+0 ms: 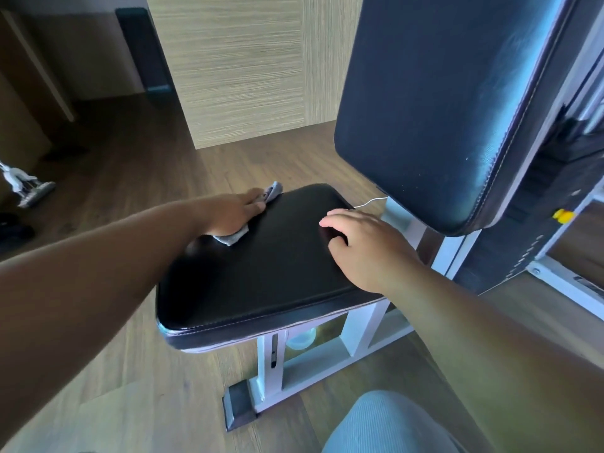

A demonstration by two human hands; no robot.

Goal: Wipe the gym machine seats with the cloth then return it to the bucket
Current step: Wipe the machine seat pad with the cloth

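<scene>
Grey cloth (pixel 234 231) lies bunched under my left hand (pixel 233 212) at the far left edge of the black padded seat (pixel 261 273), one corner poking out past my fingertips and another showing below my palm. My left grip is pressed flat on the cloth, fingers lying along the seat's rim, the arm reaching in long and straight from the lower left. My right hand (pixel 362 243) rests on the seat's right side near its back corner, fingers loosely bent with tips on the padding, grasping nothing; the forearm comes in from the lower right.

Between my two hands the middle of the seat lies bare, as does the whole near half down to its stitched front edge. The seat's rounded far corner sits just beside the upright black backrest (pixel 441 103), which rises at the right and overhangs the seat's back edge. A thin white cord (pixel 369 202) trails from behind the seat toward the white metal frame (pixel 359 325) below. Left of the seat, wood-plank floor (pixel 137 165) stretches off to a pale panelled wall (pixel 242 67), with a white stick vacuum (pixel 23 184) standing well apart at the far left. My knee in grey fabric (pixel 389 423) shows at the bottom edge.
</scene>
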